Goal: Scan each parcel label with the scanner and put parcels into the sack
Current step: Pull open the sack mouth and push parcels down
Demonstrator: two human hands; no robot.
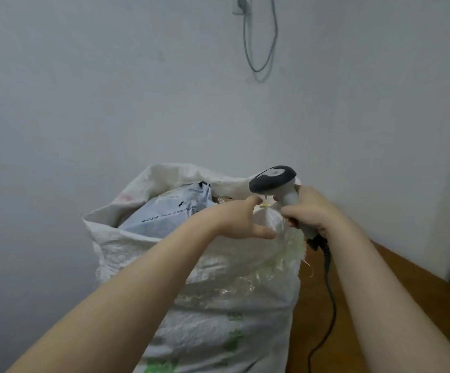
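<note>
The white woven sack (218, 265) stood open at the top, close against the brown wooden surface (395, 286) on its right. Its bottom was cut off by the edge of the picture. One grey parcel (164, 214) lay inside, up near the rim, tilted, with dark print on it too blurry to read. A small brown bit showed just behind the parcel. I could not tell what it was, and the rest of the sack's inside was hidden.

The one scanner (273, 180) was up over the right corner of the sack's mouth, dark head on top. The right hand (312, 211) had its fingers curled tight round the pale handle, so most of the handle was covered. One black cord (330, 292) hung from the bottom of the handle and ran down out of the picture.

The left hand (238, 220) reached over the sack's near rim, just beside the scanner. Its thumb and one finger stuck out straight and apart, loose, with nothing seen in them. Its other fingers were hidden behind the hand. A tiny yellow speck sat between the two hands, too small to make out.

Behind it all was a plain grey wall (84, 103). One thin wire (261, 49) hung there in a loop from a plug that was partly cut off at the top.
</note>
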